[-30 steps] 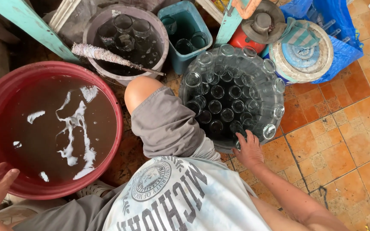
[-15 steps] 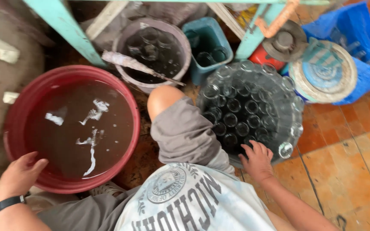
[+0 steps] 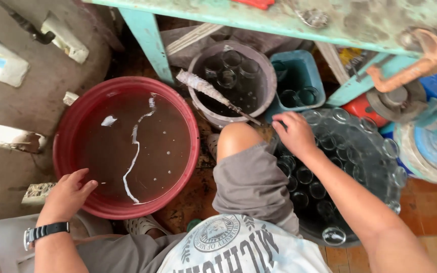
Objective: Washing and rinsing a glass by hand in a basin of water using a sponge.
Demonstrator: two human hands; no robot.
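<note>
Gripping nothing that can be made out, the right hand reaches with curled fingers into the near edge of a dark tub packed with clear drinking glasses; whether a glass is already pinched under the palm cannot be told. Opposite it, across the bent knee, the left hand, a wristwatch at the wrist, rests loosely spread on the rim of a red basin of brown water streaked with white suds. Just beyond the right hand, a grey bucket holds a few more glasses, with a long wrapped brush laid across its rim. Next to that stands a teal bin with two or three glasses in the bottom. Overhead runs the edge of a worn green bench.

Judged from the packing of the tub, the glasses stand rim to rim and touching, so a clean lift would mean closing the fingers around one glass only and drawing it straight up, clear of its neighbours, rather than dragging it sideways. Wet glass is likely slippery; a firm wrap round the body should serve better than a pinch at the lip. The left hand on the basin rim looks well placed to steady it.
</note>
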